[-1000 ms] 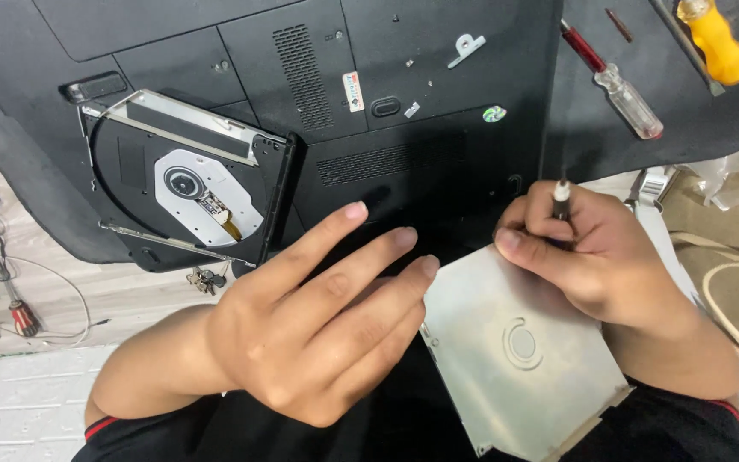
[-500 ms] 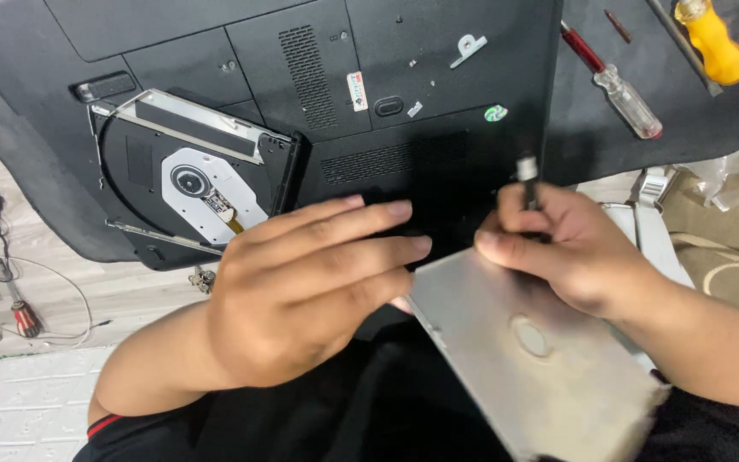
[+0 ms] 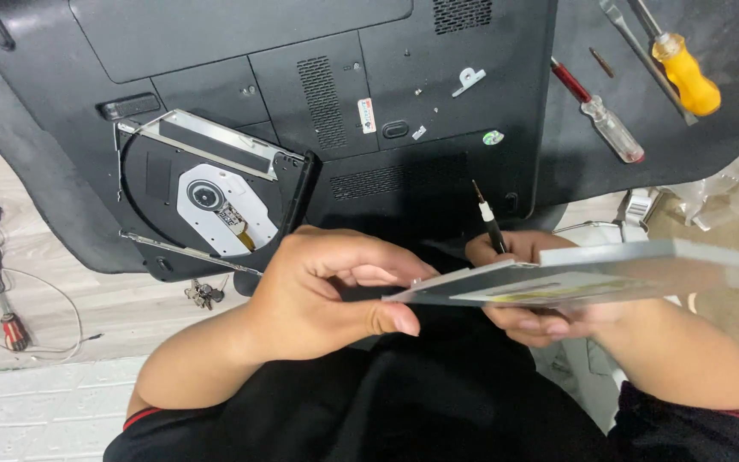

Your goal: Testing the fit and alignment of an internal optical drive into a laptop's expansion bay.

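A flat silver metal drive casing (image 3: pixel 592 274) is held edge-on between both hands above my lap. My left hand (image 3: pixel 327 295) pinches its left end between thumb and fingers. My right hand (image 3: pixel 528 291) supports it from below and behind, and also grips a thin black precision screwdriver (image 3: pixel 487 218) that points up. Beyond the hands lies an upturned black laptop (image 3: pixel 327 94). A detached optical drive tray (image 3: pixel 207 197) with a white hub rests on its left part.
A red-handled screwdriver (image 3: pixel 600 115) and a yellow-handled screwdriver (image 3: pixel 682 73) lie on the dark mat at the upper right. A small metal bracket (image 3: pixel 468 79) sits on the laptop base. Cables and a small red tool (image 3: pixel 12 329) lie on the pale floor at left.
The casing has been lifted and tipped from lying flat to nearly edge-on. My left hand went from resting flat to pinching its left end.
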